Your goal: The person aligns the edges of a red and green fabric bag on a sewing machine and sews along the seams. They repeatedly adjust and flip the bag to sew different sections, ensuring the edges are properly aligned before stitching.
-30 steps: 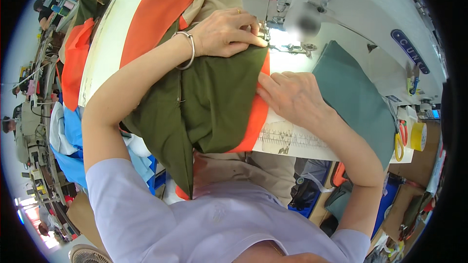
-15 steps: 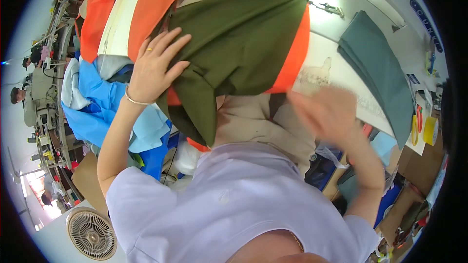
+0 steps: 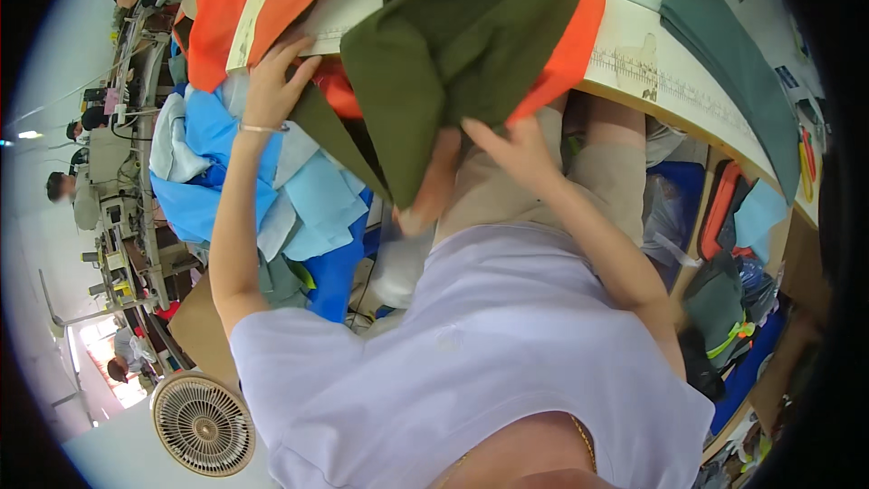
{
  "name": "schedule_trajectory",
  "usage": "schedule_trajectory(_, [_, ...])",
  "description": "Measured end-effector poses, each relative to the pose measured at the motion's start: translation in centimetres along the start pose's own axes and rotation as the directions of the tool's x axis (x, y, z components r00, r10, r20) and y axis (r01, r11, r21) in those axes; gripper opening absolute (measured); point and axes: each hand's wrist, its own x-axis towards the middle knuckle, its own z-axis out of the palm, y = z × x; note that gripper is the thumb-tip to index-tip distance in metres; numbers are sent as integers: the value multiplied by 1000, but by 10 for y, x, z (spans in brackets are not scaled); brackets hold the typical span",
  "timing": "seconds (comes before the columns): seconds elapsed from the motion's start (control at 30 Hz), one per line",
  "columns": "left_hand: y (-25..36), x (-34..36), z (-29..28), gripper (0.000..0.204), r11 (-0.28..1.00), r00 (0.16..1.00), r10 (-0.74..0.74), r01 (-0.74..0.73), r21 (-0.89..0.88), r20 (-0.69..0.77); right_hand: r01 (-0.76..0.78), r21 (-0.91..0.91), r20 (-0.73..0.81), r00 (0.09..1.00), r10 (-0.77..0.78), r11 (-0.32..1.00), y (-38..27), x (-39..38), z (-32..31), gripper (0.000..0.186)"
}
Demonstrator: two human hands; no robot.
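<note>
An olive-green cloth piece (image 3: 489, 27) with a bright orange edge strip (image 3: 575, 45) spreads over the white table and hangs past its front edge. Its upper corner gathers at the top of the picture. My left hand (image 3: 272, 91), wearing a bracelet, lies at the table edge beside the orange cloth (image 3: 303, 0), with its thumb apart from the fingers. Just under the hanging olive cloth is my right hand (image 3: 520, 154), its thumb and fingers spread near the lower edge. Whether those fingertips touch the cloth is hard to see.
Folded grey-green cloth (image 3: 724, 63) lies on the table's right, past a printed ruler scale (image 3: 652, 77). Blue cloths (image 3: 213, 172) are heaped at left. A round fan (image 3: 204, 423) stands lower left. Sewing machines and several people line the far left.
My left hand has come off the olive cloth toward the table edge. My right hand has moved left to the cloth's lower edge. The view has shifted, leaving less of the machine visible.
</note>
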Motion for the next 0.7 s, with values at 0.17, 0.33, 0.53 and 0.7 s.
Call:
schedule_trajectory(0.17, [107, -50, -19, 38, 999, 991, 27, -31, 26, 130, 394, -348, 97, 918, -385, 851, -61, -40, -19, 32])
schedule_trajectory(0.33, [170, -91, 10, 43, 846, 954, 119, 49, -531, 276, 648, -535, 98, 685, -722, 542, -89, -17, -20, 41])
schedule_trajectory(0.53, [156, -96, -26, 48, -27, 968, -27, 251, -968, 251, 508, -423, -97, 798, -595, 751, -94, -19, -11, 53])
schedule_trajectory(0.7, [152, -120, -44, 53, 376, 964, -73, 266, -888, 257, 266, -330, -159, 930, -331, 906, -97, -31, 7, 69])
